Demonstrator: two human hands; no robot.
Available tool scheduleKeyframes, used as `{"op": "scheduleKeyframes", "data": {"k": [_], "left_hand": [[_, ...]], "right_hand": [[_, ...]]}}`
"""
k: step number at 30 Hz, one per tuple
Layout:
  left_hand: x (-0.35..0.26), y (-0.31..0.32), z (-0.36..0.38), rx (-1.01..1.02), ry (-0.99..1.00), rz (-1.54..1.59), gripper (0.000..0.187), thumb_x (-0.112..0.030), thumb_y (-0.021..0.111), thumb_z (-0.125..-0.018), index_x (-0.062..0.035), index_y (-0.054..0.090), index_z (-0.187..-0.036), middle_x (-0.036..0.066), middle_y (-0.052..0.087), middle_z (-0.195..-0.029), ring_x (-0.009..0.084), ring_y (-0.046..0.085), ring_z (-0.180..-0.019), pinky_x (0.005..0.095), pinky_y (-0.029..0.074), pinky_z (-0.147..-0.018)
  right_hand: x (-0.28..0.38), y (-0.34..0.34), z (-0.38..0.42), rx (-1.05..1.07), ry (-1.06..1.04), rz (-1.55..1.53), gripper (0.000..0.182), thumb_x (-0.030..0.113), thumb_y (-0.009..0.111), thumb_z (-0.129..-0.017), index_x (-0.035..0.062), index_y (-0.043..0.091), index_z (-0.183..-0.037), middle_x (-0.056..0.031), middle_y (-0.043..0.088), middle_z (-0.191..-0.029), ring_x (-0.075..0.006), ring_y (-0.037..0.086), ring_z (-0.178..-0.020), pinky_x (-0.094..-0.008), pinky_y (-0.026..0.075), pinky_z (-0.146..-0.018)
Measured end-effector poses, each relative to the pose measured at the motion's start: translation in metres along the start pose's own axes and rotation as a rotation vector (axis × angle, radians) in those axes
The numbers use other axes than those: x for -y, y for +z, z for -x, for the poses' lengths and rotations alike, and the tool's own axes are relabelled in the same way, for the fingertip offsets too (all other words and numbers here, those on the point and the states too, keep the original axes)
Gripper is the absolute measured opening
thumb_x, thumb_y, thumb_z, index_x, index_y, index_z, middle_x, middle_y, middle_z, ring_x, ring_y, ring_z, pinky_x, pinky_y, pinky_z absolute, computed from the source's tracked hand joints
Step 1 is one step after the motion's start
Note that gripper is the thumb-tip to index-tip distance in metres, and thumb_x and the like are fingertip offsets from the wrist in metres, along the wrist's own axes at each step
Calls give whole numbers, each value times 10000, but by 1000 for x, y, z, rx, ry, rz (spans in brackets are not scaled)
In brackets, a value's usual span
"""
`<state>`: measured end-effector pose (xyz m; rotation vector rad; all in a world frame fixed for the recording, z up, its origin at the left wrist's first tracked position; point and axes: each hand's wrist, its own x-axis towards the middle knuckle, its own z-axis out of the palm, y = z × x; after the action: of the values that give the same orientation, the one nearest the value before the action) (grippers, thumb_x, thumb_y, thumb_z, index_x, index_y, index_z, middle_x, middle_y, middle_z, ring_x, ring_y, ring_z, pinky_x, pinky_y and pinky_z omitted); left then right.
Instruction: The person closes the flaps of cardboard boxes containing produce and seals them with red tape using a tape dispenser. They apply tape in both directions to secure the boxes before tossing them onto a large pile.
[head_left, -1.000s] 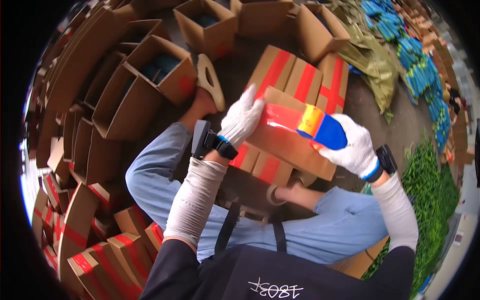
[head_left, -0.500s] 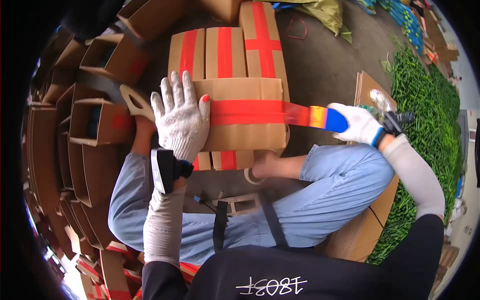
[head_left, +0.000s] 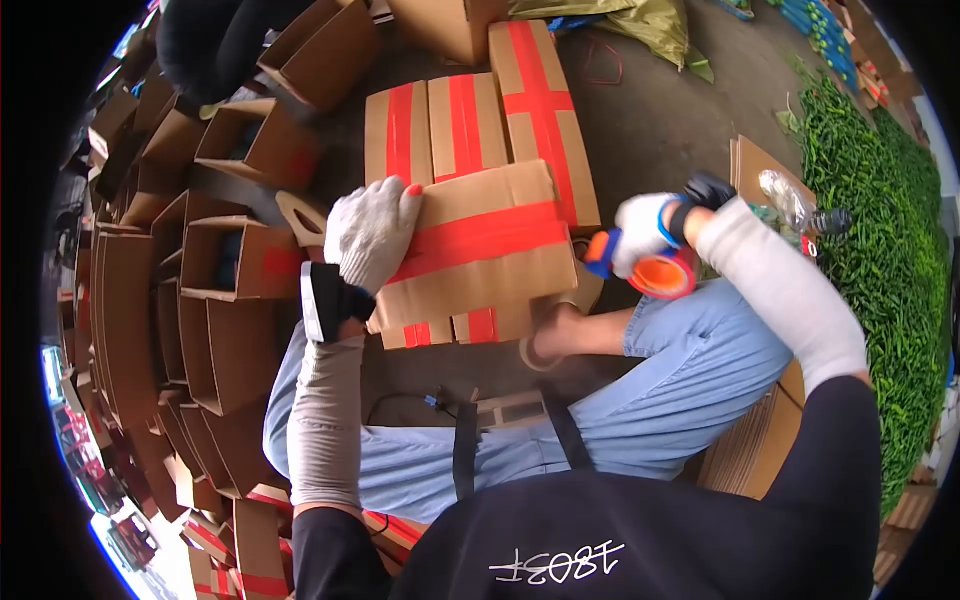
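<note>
A cardboard box [head_left: 480,278] with red tape along its top rests at a slant on other taped boxes. My left hand [head_left: 372,232], in a whitish knit glove with a red mark at one fingertip, grips the box's left end with its fingers curled. Off the box's right end, my right hand [head_left: 642,230], also gloved, is closed around a tape dispenser [head_left: 664,276]. The dispenser shows blue and orange parts and a red roll, slightly blurred. No strip of tape now joins it to the box. Part of the right fingers is hidden.
Taped boxes [head_left: 465,120] stand just beyond. Open cartons [head_left: 235,255] are stacked along the left. Green peppers or similar produce [head_left: 890,260] are heaped at the right, beside flattened cardboard [head_left: 755,180]. A yellowish sack [head_left: 640,25] lies at the back. A dark-clothed person [head_left: 215,45] is at upper left.
My right hand has turned and come nearer the box; the tape strip between dispenser and box is gone. My left hand went from lying flat to curling around the box end. The box has tilted.
</note>
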<state>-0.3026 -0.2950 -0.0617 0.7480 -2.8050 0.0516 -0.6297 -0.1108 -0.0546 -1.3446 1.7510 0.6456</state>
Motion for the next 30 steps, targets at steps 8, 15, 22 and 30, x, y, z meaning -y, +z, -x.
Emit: {"op": "scheduleKeyframes", "data": {"k": [8,15,22,30], "left_hand": [[-12,-15,81,-22,-497,154,371,-349,536,-1079,-113,625,-1350,214,746,-1118,410,713,-1011,510,559,-876],[-89,-42,97,-250,-589,946,512,-352,523,-1091,4,556,-1458,225,688,-1302,402,647,-1227,459,491,-1079],[-129,-91,95,-24,-776,2101,427,-303,567,-1119,61,687,-1306,103,741,-1202,156,674,-1132,313,505,-1040],[49,-38,26,-421,-742,1589,332,-264,623,-1065,35,746,-1140,88,769,-1012,165,719,-924,357,576,-866]], "right_hand": [[30,75,75,-929,-432,-1027,579,231,866,-839,32,617,-1323,-57,721,-1161,-162,683,-1070,-343,546,-986],[155,102,90,-1325,-466,-760,699,273,956,-745,48,626,-1319,-165,766,-1078,-330,781,-969,-385,630,-830],[182,115,108,-1340,-524,-611,774,219,984,-691,-1,603,-1329,-196,747,-1118,-363,772,-955,-401,627,-827],[171,127,113,-937,-138,-622,674,341,918,-763,93,581,-1291,-187,756,-979,-399,766,-895,-459,625,-762]]}}
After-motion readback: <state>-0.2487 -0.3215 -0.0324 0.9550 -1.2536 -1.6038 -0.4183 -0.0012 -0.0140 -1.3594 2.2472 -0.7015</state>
